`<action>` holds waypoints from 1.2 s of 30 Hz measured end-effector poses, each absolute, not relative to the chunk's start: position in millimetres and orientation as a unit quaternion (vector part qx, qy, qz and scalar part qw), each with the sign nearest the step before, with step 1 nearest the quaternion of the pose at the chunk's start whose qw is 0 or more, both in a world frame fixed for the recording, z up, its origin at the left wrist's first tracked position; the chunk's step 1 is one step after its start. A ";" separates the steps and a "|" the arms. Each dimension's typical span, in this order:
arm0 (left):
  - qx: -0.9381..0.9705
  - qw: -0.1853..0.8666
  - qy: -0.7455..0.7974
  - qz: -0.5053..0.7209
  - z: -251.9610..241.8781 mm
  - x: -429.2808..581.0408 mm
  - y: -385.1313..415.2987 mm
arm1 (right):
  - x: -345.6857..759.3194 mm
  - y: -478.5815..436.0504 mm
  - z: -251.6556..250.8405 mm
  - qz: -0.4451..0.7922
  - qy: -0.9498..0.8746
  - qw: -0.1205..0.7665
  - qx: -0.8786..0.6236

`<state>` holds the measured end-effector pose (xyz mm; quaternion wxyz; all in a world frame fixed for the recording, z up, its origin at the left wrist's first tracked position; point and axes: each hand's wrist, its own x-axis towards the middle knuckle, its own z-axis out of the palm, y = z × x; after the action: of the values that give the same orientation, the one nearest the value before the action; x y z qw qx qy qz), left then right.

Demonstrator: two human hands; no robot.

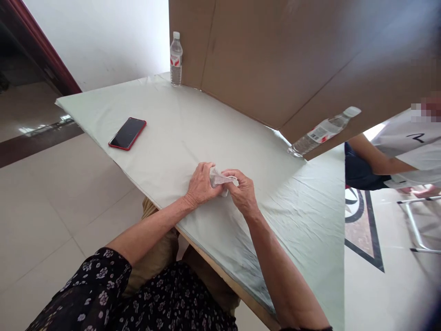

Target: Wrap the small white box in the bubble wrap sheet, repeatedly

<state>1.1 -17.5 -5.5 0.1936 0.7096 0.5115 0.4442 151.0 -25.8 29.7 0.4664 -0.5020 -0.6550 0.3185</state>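
Close to the table's near edge, both my hands meet over a small, whitish, thin crumpled piece (219, 178); whether it is tissue, gauze or plastic film I cannot tell. My left hand (202, 185) is closed around its left side, fingers curled and resting at the cloth. From the right, my right hand (242, 190) pinches a folded upper edge of it between thumb and fingers. A pale bit shows below, between the hands, and the rest is covered by my fingers.
The table has a pale green cloth (165, 124). A phone with a red case (127, 134) lies to the left. Tall brown panels (248, 59) stand behind, with an upright water bottle (176, 59) and a tilted one (324, 132) against them. Another person (406, 142) sits at right.
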 end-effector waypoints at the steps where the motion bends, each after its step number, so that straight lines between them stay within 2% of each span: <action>1: 0.715 0.198 0.498 0.449 -7.2 0.4 -15.9 | 150.4 -30.0 28.4 0.306 -0.660 0.467 -0.503; 13: 0.774 0.278 0.397 0.407 -7.5 -12.5 -11.7 | 159.6 -57.1 9.5 0.231 -0.726 0.461 -0.455; 25: 0.801 0.302 0.339 0.390 -10.2 -25.4 -12.1 | 162.6 -61.2 -14.5 0.125 -0.778 0.434 -0.437; 30: 0.774 0.321 0.368 0.402 -6.0 -22.3 -14.3 | 162.9 -57.8 -7.2 0.168 -0.762 0.443 -0.441; 36: 0.716 0.375 0.436 0.395 4.8 -18.5 -18.9 | 159.6 -52.1 13.0 0.327 -0.675 0.460 -0.476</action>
<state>-18.5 -18.9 4.8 0.3754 0.7162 0.4357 0.3953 159.6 -52.1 13.0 0.4597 -0.4763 -0.6746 0.3267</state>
